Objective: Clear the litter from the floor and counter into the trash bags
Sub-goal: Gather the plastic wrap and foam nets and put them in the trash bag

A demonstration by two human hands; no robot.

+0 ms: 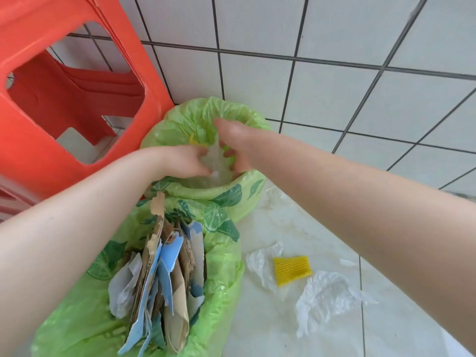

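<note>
Two green leaf-print trash bags stand on the floor. The far bag (247,202) sits in the tiled corner. Over its mouth my left hand (184,161) and my right hand (235,140) both grip a piece of clear crumpled plastic (215,161), pressed between them. The near bag (221,287) is stuffed with torn cardboard and blue-and-white paper scraps (164,274). On the floor to the right lie a yellow foam net (292,269), a white plastic scrap (260,264) and a crumpled clear plastic sheet (324,297).
A stack of red plastic stools (51,104) stands at the left, close beside both bags. White tiled walls (334,86) meet in a corner behind the far bag. More thin clear plastic (278,210) lies on the pale floor by the far bag.
</note>
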